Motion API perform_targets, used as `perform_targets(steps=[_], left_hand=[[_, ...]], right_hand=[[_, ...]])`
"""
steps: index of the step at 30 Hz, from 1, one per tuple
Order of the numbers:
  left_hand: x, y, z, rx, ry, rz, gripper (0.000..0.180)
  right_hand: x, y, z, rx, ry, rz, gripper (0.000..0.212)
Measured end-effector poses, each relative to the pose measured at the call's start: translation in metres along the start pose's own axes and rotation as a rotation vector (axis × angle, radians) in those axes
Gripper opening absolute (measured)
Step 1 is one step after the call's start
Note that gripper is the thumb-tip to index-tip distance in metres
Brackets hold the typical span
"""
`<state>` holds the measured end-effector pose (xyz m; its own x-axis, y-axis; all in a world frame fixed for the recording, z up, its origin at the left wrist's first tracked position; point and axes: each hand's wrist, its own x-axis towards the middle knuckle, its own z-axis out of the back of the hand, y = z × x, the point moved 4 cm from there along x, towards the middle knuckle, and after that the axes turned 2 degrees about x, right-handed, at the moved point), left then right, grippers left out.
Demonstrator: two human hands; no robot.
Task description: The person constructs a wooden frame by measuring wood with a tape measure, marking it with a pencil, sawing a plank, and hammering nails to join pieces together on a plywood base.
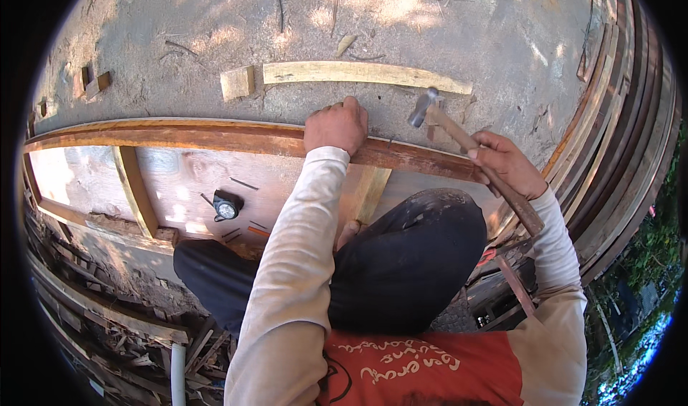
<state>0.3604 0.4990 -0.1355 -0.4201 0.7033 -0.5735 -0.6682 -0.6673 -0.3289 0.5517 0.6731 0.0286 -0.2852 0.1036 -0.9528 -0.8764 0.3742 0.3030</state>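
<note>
My right hand [505,164] grips the wooden handle of a hammer [459,130]. Its metal head is raised over the ground, just past the frame's far rail. My left hand [335,126] is closed over that long reddish-brown rail [236,138], with the knuckles up. A small dark nail-like piece [390,141] shows on the rail to the right of my left hand. The rail edges a wooden frame with a pale plywood panel [172,169] and crosspieces. On the panel lie a black tape measure [227,207], an orange pencil-like stick [259,232] and several thin dark pieces.
Beyond the rail, a pale wood strip [358,73] and a short wood block [237,83] lie on the concrete ground. Long boards [616,141] are stacked at the right. Scrap wood [107,313] covers the lower left. My bent knee [423,241] rests over the panel.
</note>
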Motion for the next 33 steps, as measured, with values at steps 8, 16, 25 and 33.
perform_targets(steps=[8,16,25,33], left_hand=[[-0.005,0.008,-0.002,-0.044,0.005,0.047,0.03],[-0.01,0.005,0.0,-0.023,0.046,0.055,0.031],[0.003,-0.004,0.004,-0.06,0.017,0.039,0.033],[-0.001,0.015,-0.003,-0.045,0.013,0.1,0.033]], right_hand=[[-0.032,0.092,0.03,0.285,-0.696,1.032,0.033],[-0.008,0.019,0.008,-0.244,-0.271,0.312,0.029],[0.013,-0.052,-0.029,-0.635,-0.467,0.638,0.024],[-0.058,0.088,0.015,0.107,-0.581,0.834,0.027]])
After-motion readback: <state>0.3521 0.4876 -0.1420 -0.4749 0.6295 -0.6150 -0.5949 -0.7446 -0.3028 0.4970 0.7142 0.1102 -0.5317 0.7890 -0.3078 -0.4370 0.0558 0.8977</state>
